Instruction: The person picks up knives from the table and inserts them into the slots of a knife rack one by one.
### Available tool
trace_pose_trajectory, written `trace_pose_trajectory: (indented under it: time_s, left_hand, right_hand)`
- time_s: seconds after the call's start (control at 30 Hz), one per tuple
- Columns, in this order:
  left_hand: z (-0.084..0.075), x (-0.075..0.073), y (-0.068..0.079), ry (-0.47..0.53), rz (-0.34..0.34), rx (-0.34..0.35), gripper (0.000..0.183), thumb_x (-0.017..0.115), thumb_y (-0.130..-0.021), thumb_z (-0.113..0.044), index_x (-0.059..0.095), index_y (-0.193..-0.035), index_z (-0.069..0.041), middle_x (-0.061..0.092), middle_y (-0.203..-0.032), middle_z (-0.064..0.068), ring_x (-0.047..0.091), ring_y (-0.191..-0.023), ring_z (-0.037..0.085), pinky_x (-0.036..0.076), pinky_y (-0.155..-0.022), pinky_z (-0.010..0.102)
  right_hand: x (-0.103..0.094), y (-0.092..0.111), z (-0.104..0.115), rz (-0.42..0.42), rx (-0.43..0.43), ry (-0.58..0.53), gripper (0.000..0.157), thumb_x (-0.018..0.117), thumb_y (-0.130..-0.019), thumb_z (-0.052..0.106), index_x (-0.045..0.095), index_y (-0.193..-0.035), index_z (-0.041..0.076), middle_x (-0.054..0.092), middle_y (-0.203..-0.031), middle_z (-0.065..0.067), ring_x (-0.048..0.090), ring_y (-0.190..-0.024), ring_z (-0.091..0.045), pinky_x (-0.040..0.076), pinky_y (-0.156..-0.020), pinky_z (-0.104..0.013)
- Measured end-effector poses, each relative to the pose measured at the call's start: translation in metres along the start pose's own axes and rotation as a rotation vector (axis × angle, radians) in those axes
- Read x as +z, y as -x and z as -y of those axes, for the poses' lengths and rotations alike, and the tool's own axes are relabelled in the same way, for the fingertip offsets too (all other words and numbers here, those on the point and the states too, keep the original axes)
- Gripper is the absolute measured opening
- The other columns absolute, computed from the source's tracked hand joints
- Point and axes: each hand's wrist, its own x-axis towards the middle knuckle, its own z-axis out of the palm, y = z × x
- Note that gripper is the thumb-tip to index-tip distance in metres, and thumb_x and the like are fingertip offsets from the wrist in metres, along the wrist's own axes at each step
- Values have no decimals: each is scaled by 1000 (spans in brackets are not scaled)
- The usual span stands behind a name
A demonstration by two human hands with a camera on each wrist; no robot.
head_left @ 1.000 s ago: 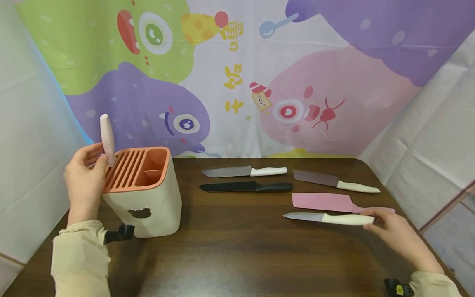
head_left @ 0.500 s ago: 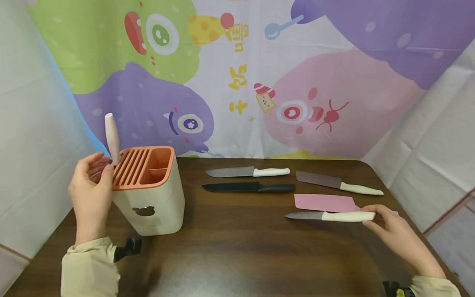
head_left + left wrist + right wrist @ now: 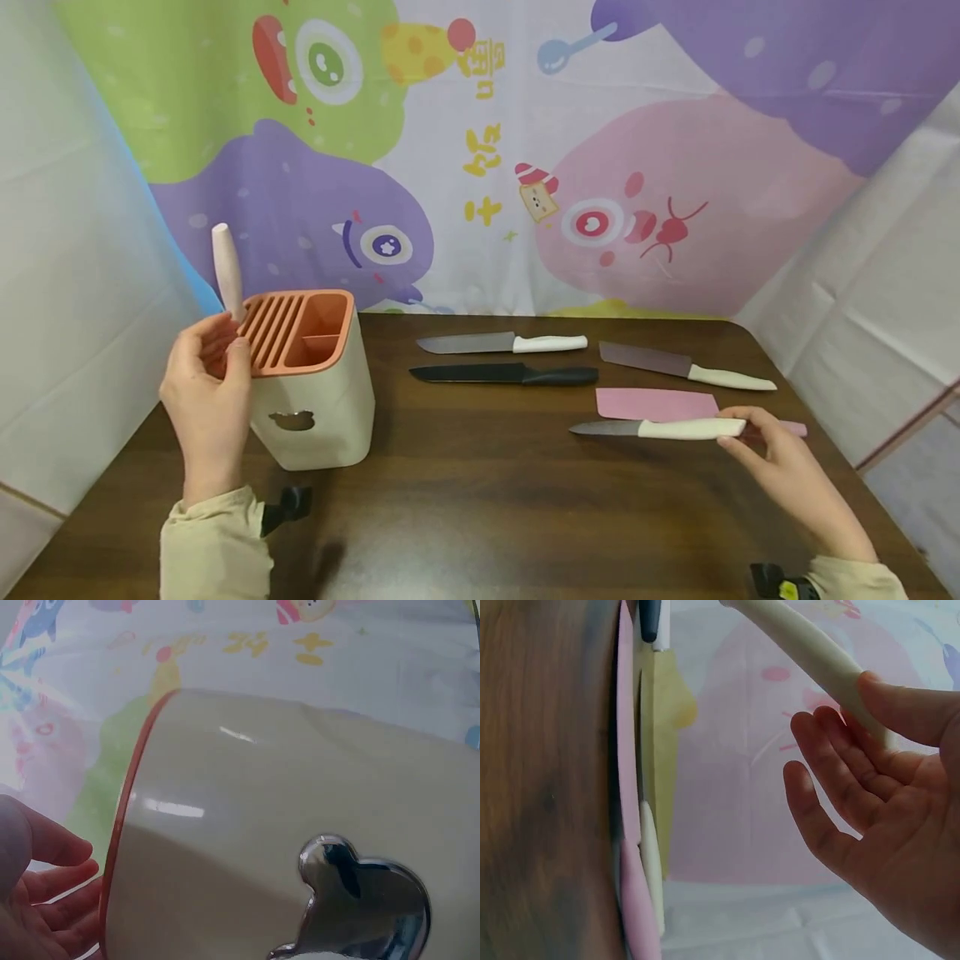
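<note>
On the left of the head view stands a cream knife block (image 3: 330, 425) with an orange slotted top and a shiny bear-shaped badge (image 3: 367, 900). A pale knife handle (image 3: 227, 268) rises upright from its leftmost slot. My left hand (image 3: 208, 400) is at the block's left rim, just below that handle, its fingers loosely bent with a gap to the thumb. On the right, my right hand (image 3: 783, 462) pinches the end of a cream-handled knife (image 3: 686, 429) between thumb and fingers. The blade points left, and the knife overlaps the pink cleaver (image 3: 656, 403).
On the brown table (image 3: 480, 517) lie a white-handled knife (image 3: 551, 343), a black knife (image 3: 468, 373) and a cream-handled knife with a square-ended blade (image 3: 731, 377). Behind them hangs a cartoon-print cloth (image 3: 465, 258). Pale side panels (image 3: 67, 250) flank the table.
My left hand has come away from the upright handle and moved down and right to the block's rim. My right hand has raised the cream-handled knife and shifted it slightly left.
</note>
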Motion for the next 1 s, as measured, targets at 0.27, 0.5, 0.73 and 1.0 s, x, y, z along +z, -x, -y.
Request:
trace_pose_trajectory:
  time_s: [0.27, 0.5, 0.73, 1.0]
  left_hand:
    - [-10, 1, -2, -20, 14, 35, 24, 55, -87, -8, 64, -109, -5, 63, -102, 5, 54, -89, -4, 43, -73, 7]
    - [-18, 7, -2, 9, 72, 94, 22, 57, -86, -5, 65, -107, -4, 63, -103, 9, 52, -88, -7, 42, -78, 9]
    - [-22, 15, -1, 9, 111, 146, 23, 57, -86, -5, 65, -108, -5, 64, -101, 8, 51, -87, -9, 41, -78, 7]
    - [-26, 24, 6, 15, 185, 207, 22, 58, -85, -4, 63, -106, -2, 64, -99, 10, 50, -87, -7, 40, -77, 4]
  right_hand:
    - [4, -6, 7, -35, -39, -164, 30, 56, -89, 6, 48, -117, 0, 51, -104, 22, 49, -91, 12, 42, -69, -7]
    - [7, -18, 24, -43, -109, -298, 28, 51, -90, 0, 46, -117, -6, 52, -108, 13, 50, -97, 7, 44, -75, -8]
    - [12, -26, 38, -95, -81, -344, 29, 52, -90, 1, 47, -118, -4, 52, -105, 13, 50, -91, 3, 42, -70, -11]
    - [33, -43, 59, -181, -165, -496, 27, 51, -88, -7, 49, -115, -7, 57, -106, 8, 54, -92, 0, 42, -73, -12]
